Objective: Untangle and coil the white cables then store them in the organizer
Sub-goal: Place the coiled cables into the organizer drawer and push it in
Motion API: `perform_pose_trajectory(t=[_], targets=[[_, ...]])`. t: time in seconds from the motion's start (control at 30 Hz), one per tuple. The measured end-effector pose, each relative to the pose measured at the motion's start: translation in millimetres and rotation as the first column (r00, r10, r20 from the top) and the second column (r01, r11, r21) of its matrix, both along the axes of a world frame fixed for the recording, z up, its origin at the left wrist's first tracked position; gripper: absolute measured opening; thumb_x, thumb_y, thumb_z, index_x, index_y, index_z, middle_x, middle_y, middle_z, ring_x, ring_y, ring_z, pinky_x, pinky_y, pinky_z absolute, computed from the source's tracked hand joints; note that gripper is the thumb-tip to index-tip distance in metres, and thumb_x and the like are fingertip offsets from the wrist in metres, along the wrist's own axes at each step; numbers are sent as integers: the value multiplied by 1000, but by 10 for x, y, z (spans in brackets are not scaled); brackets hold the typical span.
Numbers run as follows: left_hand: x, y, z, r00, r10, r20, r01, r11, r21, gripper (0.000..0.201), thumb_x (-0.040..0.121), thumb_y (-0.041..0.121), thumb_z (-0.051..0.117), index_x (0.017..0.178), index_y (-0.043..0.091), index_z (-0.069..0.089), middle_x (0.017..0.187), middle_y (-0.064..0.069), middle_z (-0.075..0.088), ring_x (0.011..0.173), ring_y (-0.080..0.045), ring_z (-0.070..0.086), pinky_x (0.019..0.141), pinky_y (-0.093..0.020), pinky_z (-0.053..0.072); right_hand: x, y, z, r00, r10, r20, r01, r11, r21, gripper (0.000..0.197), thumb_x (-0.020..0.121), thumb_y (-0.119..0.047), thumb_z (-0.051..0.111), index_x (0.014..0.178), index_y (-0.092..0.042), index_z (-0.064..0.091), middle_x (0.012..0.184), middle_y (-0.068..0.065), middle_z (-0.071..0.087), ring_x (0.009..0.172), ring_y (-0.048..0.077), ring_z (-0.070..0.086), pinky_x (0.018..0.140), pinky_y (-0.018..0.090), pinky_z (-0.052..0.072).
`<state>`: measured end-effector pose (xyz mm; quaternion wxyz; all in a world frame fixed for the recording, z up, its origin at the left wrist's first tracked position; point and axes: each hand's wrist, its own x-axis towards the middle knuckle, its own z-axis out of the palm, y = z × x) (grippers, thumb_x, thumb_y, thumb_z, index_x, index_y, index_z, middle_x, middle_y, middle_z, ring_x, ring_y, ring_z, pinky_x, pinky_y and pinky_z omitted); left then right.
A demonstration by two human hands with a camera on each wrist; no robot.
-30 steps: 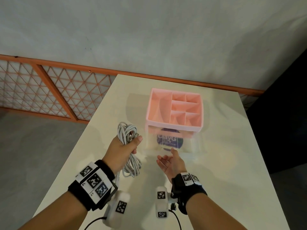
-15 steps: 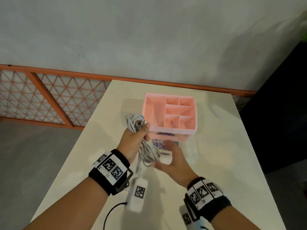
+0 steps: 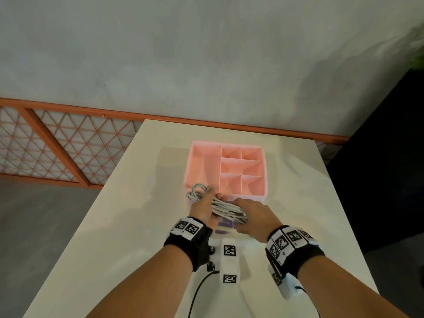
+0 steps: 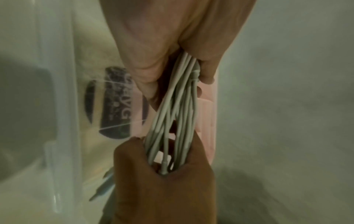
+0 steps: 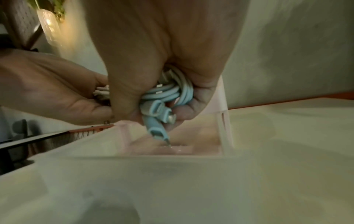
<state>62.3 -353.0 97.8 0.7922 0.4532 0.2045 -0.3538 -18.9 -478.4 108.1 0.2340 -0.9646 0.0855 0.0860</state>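
The coiled white cable bundle point(image 3: 221, 205) is stretched between my two hands just above the front edge of the pink organizer point(image 3: 227, 143). My left hand point(image 3: 207, 200) grips its left end, where loops stick out past the fingers. My right hand point(image 3: 244, 214) grips the right end from above. In the left wrist view the strands point(image 4: 176, 113) run from my left hand point(image 4: 193, 71) down into my right hand point(image 4: 164, 171). In the right wrist view my right hand point(image 5: 162, 104) clutches the coils point(image 5: 170, 92), and a plug point(image 5: 158, 133) hangs toward the clear drawer point(image 5: 172, 151).
The organizer has one long compartment on the left and several smaller ones on the right, all open on top. It stands mid-table on a cream table point(image 3: 128, 214). An orange lattice railing point(image 3: 57, 143) runs behind and left. A dark panel point(image 3: 385, 157) stands at the right.
My left hand carried the bundle right and forward to the organizer's front. My right hand, open and palm-up before, turned over and took hold of the bundle's other end.
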Motion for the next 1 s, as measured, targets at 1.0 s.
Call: perform_pose_trajectory(t=[1.0], targets=[[166, 396, 141, 804, -442, 398, 80, 743, 664, 3, 86, 15, 58, 89, 14, 59, 98, -8, 55, 88, -24, 53, 82, -36, 44, 350, 75, -539, 949, -125, -288, 36, 955, -295, 75, 79, -54, 56, 134, -10, 31, 136, 15, 42, 125, 34, 40, 102, 44, 42]])
